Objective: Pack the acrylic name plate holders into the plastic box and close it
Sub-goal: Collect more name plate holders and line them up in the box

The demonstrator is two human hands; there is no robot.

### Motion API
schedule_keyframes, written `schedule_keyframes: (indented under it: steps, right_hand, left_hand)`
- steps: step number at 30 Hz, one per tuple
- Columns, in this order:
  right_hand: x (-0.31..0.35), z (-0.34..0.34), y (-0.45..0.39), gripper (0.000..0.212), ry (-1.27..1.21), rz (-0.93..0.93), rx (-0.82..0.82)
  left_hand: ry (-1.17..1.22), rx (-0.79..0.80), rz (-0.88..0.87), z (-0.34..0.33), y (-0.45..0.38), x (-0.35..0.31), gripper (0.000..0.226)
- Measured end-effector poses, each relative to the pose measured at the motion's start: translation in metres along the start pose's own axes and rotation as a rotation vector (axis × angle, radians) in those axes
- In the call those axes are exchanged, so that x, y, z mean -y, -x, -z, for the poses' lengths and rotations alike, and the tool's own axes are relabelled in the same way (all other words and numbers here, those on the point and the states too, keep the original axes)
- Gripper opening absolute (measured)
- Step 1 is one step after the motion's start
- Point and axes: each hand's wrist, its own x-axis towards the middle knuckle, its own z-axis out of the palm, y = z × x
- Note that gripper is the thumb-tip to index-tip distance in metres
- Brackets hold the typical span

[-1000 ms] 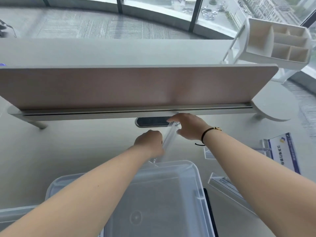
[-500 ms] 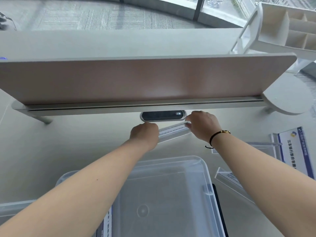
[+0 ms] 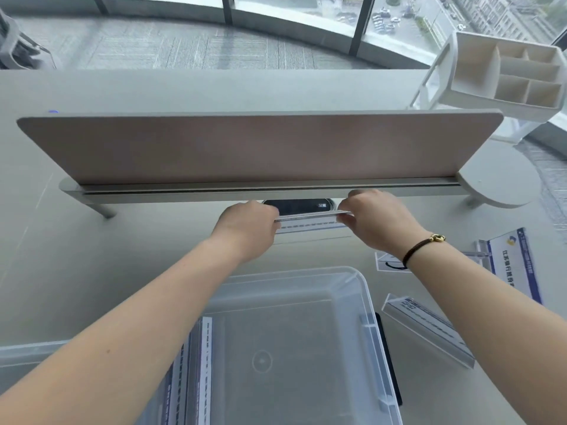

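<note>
A clear acrylic name plate holder (image 3: 310, 223) is held level above the desk, beyond the far rim of the plastic box. My left hand (image 3: 250, 230) grips its left end and my right hand (image 3: 376, 220) grips its right end. The clear plastic box (image 3: 366, 302) stands open in front of me, with at least one holder (image 3: 196, 372) lying along its left side. Three more holders rest on the desk to the right: one flat with a blue-edged card (image 3: 515, 265), one long one (image 3: 429, 329) beside the box, one (image 3: 388, 262) partly hidden under my right wrist.
A beige desk divider (image 3: 257, 148) runs across the desk just behind my hands, with a black cable port (image 3: 302, 205) below it. A white compartment organiser (image 3: 506, 75) stands at the far right. A clear lid edge (image 3: 27, 351) shows at the left.
The holder has turned from steeply tilted to level. Both hands moved apart to its two ends and slightly away from the box. The view shifted so the box's left side shows.
</note>
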Motion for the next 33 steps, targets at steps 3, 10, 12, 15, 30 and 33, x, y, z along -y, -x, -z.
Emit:
schedule_keyframes:
  steps: [3, 10, 12, 15, 30, 33]
  right_hand:
    - [0.015, 0.030, 0.013, 0.024, -0.018, 0.038, -0.038]
    - [0.058, 0.082, 0.061, 0.016, -0.057, 0.080, -0.183]
    - [0.069, 0.089, 0.078, 0.014, -0.069, 0.078, -0.189]
    - [0.087, 0.090, 0.104, 0.011, -0.100, 0.071, -0.170]
    - [0.131, -0.049, 0.185, 0.021, -0.034, -0.144, 0.180]
    - [0.133, -0.079, 0.192, 0.022, -0.023, -0.184, 0.260]
  left_hand:
    - [0.081, -0.094, 0.030, 0.021, 0.027, 0.001, 0.026]
    - [0.121, -0.285, 0.025, 0.047, 0.096, 0.009, 0.019]
    - [0.104, -0.288, 0.007, 0.052, 0.114, 0.011, 0.020]
    - [0.024, -0.308, -0.019, 0.057, 0.140, 0.015, 0.022]
    - [0.003, 0.206, 0.000, -0.079, 0.194, 0.015, 0.031]
    - [0.048, 0.292, 0.005, -0.105, 0.194, 0.013, 0.031]
